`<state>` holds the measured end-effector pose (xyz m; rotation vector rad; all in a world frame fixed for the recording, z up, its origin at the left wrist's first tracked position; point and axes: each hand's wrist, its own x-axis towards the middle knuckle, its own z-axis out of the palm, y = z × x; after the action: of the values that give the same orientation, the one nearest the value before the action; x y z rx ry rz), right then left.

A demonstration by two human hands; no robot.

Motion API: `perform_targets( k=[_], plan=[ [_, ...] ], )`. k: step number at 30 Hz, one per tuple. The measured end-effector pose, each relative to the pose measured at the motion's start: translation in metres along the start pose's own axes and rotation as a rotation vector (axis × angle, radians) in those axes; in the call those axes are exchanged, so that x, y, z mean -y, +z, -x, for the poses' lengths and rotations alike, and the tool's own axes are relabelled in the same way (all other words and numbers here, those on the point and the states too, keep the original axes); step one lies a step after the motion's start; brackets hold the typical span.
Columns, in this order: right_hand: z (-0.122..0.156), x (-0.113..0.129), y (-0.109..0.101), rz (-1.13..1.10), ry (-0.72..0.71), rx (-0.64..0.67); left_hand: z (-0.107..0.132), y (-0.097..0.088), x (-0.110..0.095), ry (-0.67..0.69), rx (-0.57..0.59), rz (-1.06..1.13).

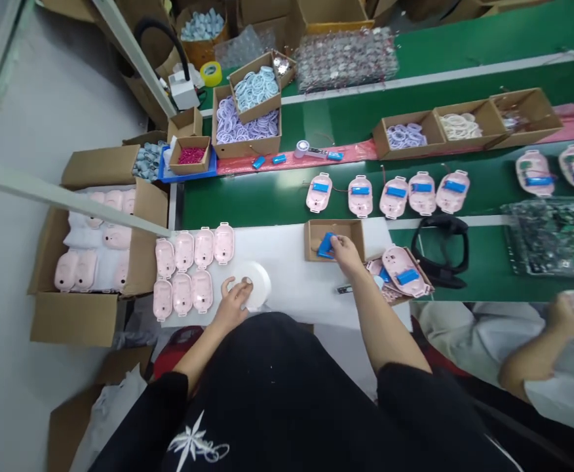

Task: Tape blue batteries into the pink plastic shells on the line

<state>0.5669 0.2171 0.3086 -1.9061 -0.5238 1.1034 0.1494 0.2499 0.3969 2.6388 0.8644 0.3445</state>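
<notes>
My left hand (234, 304) lies over the left side of a white tape roll (261, 283), its fingers curled at the roll's middle. In my right hand (348, 255) a blue battery pack (325, 245) is pinched between thumb and fingers, inside a small cardboard box (350, 231). Just right of that wrist, a pink plastic shell (399, 263) with a blue battery in it rests on a carton of parts, tilted. Left of the roll, pink shells (202, 290) stand in two rows on the white sheet (287, 275).
Beyond the sheet, several pink shells (360, 204) with batteries line the green bench (267, 196). Boxes of purple rings (248, 139) sit at the back. A large carton of pink shells (144, 269) is at left. Black straps (441, 252) lie at right, near a co-worker's hand (565, 316).
</notes>
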Motion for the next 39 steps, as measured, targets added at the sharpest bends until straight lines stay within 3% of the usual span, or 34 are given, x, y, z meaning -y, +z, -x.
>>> perform_targets(
  k=[3,6,8,12,15,19,22,26,30,34,37,39],
  plan=[
    [0.075,0.018,0.028,-0.443,-0.025,0.179,0.002,-0.02,0.009,0.134,0.094,0.016],
    [0.144,0.044,0.062,-0.528,-0.015,0.354,0.007,-0.034,0.024,0.235,0.172,0.051],
    [0.174,0.059,0.081,-0.453,-0.03,0.361,0.011,-0.042,0.034,0.26,0.232,0.056],
    [0.203,0.078,0.105,-0.08,-0.127,0.221,0.021,-0.063,0.048,0.28,0.308,0.049],
    [0.215,0.082,0.122,0.109,-0.207,0.277,0.027,-0.079,0.054,0.314,0.28,0.06],
    [0.231,0.07,0.155,-0.055,-0.131,0.382,0.036,-0.09,0.06,0.305,0.226,0.086],
    [0.238,0.053,0.182,-0.323,-0.054,0.296,0.045,-0.089,0.06,0.246,0.163,0.086],
    [0.209,0.048,0.193,-0.609,-0.047,0.083,0.06,-0.086,0.058,0.126,0.175,0.051],
    [0.124,0.063,0.202,-0.577,-0.244,-0.061,0.078,-0.085,0.067,0.119,0.275,0.08],
    [0.05,0.072,0.266,-0.028,-0.214,0.184,0.106,-0.086,0.082,-0.163,0.196,-0.022],
    [0.016,0.077,0.318,0.586,-0.295,0.307,0.132,-0.087,0.088,-0.318,0.117,-0.083],
    [-0.002,0.083,0.341,0.916,-0.365,0.375,0.15,-0.087,0.089,-0.38,0.097,-0.106]
  ],
)
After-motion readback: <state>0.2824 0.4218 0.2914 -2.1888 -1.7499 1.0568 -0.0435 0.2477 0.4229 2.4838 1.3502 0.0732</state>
